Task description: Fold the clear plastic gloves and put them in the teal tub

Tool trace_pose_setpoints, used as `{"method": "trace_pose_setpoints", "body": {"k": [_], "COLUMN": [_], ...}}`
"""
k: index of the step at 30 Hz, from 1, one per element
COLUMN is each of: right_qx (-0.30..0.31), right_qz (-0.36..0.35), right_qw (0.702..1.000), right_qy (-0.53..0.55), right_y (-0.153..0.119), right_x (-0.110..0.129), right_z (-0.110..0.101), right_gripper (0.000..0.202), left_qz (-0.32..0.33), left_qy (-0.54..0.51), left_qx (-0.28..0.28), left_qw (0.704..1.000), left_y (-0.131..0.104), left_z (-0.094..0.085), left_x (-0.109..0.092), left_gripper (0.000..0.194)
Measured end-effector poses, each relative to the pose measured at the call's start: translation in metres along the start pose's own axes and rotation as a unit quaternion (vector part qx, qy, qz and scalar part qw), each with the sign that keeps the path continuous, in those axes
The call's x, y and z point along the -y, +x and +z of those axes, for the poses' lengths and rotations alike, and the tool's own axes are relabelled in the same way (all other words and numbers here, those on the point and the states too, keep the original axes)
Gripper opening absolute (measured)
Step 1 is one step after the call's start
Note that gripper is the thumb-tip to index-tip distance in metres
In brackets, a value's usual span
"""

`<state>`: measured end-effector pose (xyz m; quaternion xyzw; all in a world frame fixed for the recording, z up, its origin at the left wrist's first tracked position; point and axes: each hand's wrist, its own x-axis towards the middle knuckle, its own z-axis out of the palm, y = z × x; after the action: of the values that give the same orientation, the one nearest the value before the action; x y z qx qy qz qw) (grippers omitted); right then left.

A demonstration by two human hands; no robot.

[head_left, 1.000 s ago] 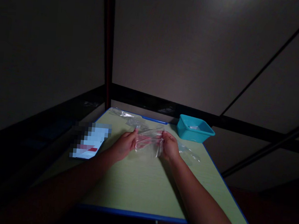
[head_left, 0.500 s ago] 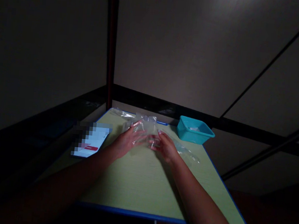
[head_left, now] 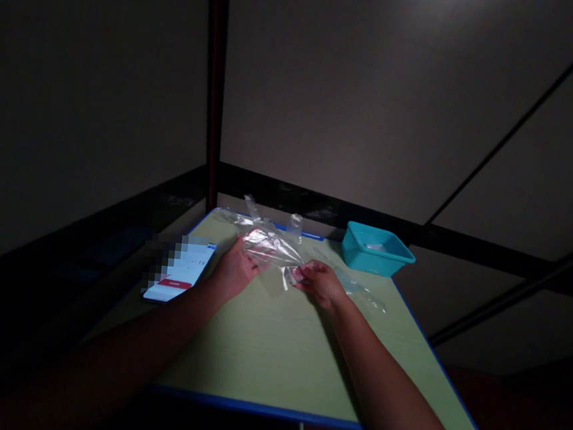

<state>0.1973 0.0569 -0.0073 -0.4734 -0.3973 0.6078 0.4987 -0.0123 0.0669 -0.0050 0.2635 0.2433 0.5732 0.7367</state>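
A clear, shiny plastic bag (head_left: 271, 244) is held between my hands above the far half of the table. Two strap-like ends of it stick up at the back. My left hand (head_left: 236, 265) is closed on the bag's left side, with some of its fingers behind the film. On the other side, my right hand (head_left: 323, 285) pinches the bag's lower right corner, its fingers pressed together. Another piece of clear plastic (head_left: 364, 294) lies flat to the right of my right hand, and more clear plastic (head_left: 233, 217) rests at the table's far left corner.
The pale green table (head_left: 264, 353) has a blue edge. A phone (head_left: 183, 276) with a lit screen, partly pixelated, lies at the left. A turquoise basket (head_left: 375, 259) with something pale inside stands at the far right. Walls rise behind and to the left.
The bag has been spread wider and flatter, its strap-like ends now standing up. My right hand has gone from loosely spread fingers to a pinch on its corner; my left fingers have closed.
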Motion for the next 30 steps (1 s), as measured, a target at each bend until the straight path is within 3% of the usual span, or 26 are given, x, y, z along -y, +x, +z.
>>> {"method": "trace_pose_setpoints", "body": {"k": [5, 8, 11, 14, 18, 21, 24, 26, 27, 30], "right_qx": [0.007, -0.086, -0.178, -0.225, -0.251, -0.23, -0.189, -0.153, -0.125, 0.074], "right_qz": [-0.132, -0.15, -0.138, -0.14, -0.138, -0.133, -0.127, -0.126, -0.123, -0.068], "right_qw": [0.987, 0.983, 0.974, 0.964, 0.958, 0.964, 0.973, 0.98, 0.984, 0.994], "right_qy": [0.087, 0.063, 0.026, 0.012, -0.012, -0.029, -0.032, -0.02, -0.011, 0.05], "right_y": [-0.002, 0.004, 0.013, 0.02, 0.023, 0.021, 0.013, 0.004, -0.002, -0.021], "right_x": [0.012, 0.009, -0.001, -0.007, -0.007, -0.005, -0.003, 0.001, 0.004, 0.018], "right_z": [0.001, -0.002, -0.008, -0.014, -0.019, -0.016, -0.005, 0.004, 0.009, 0.017], "right_gripper": [0.023, 0.024, 0.026, 0.027, 0.024, 0.023, 0.023, 0.022, 0.022, 0.021], "left_qz": [0.049, 0.048, 0.009, -0.023, 0.04, 0.166, 0.284, 0.32, 0.333, 0.356], "left_qy": [0.04, 0.084, 0.139, 0.182, 0.239, 0.307, 0.378, 0.42, 0.434, 0.427], "left_qx": [0.076, 0.085, 0.007, -0.087, -0.143, -0.18, -0.166, -0.151, -0.149, -0.157], "left_qw": [0.995, 0.992, 0.99, 0.979, 0.96, 0.919, 0.866, 0.835, 0.824, 0.816], "left_y": [-0.012, -0.015, -0.013, -0.009, -0.008, -0.009, -0.013, -0.014, -0.014, -0.01], "left_z": [0.014, 0.018, 0.013, 0.007, 0.009, 0.013, 0.014, 0.014, 0.013, 0.011], "left_x": [-0.006, -0.004, 0.001, 0.005, 0.005, 0.004, 0.001, -0.002, -0.003, -0.009], "left_gripper": [0.05, 0.048, 0.046, 0.044, 0.038, 0.027, 0.021, 0.02, 0.019, 0.021]}}
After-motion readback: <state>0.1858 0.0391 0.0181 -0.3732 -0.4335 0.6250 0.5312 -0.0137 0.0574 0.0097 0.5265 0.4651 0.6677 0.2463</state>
